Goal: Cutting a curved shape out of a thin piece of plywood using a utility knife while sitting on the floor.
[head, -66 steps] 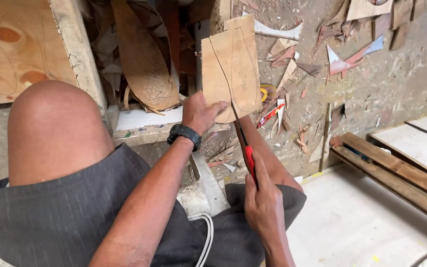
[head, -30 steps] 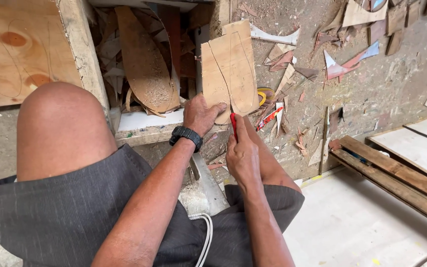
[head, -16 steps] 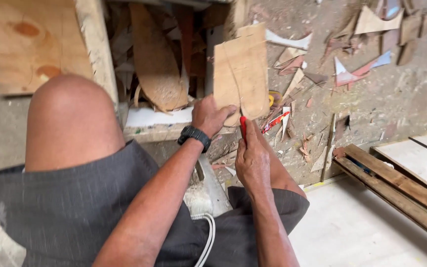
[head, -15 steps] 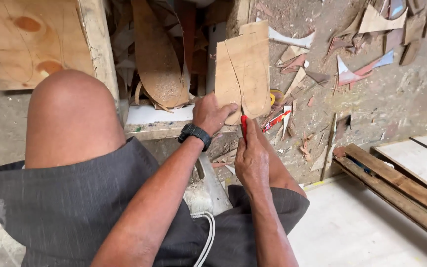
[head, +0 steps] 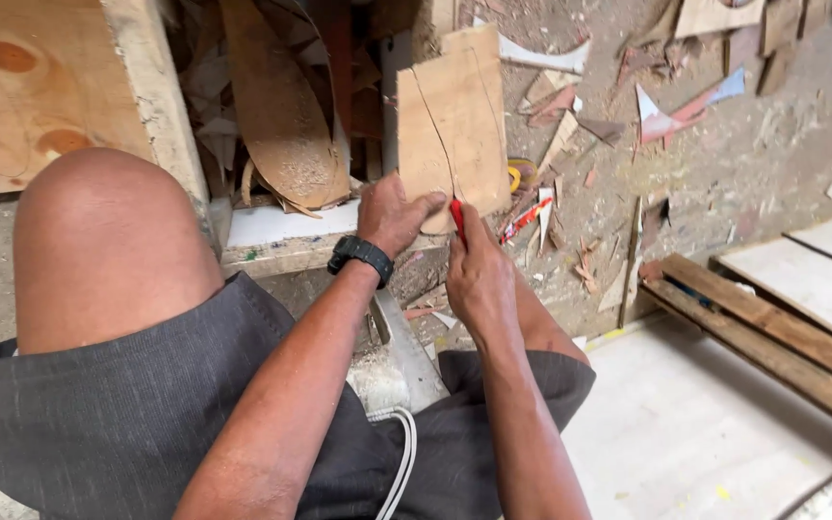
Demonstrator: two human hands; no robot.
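— Where was the thin plywood piece [head: 455,120]?
— Upright in front of the person's knees, its lower edge gripped by the left hand [head: 392,214], which wore a dark wristwatch [head: 361,258]. A curved line ran down its face.
— And the right hand [head: 479,279]?
— Clenched around a red-handled cutting tool [head: 456,216], the tip set against the board's bottom edge, right at that line.
— So which step was it?
— It looked like the start of a cut along the marked curve. Judging by the grip, the next stroke would call for steady pressure while the left hand kept the board from twisting.
— Around them?
— Wood offcuts [head: 570,106] littered the dusty floor, a curved veneer strip [head: 276,106] leaned behind, and planks [head: 772,327] lay to the right
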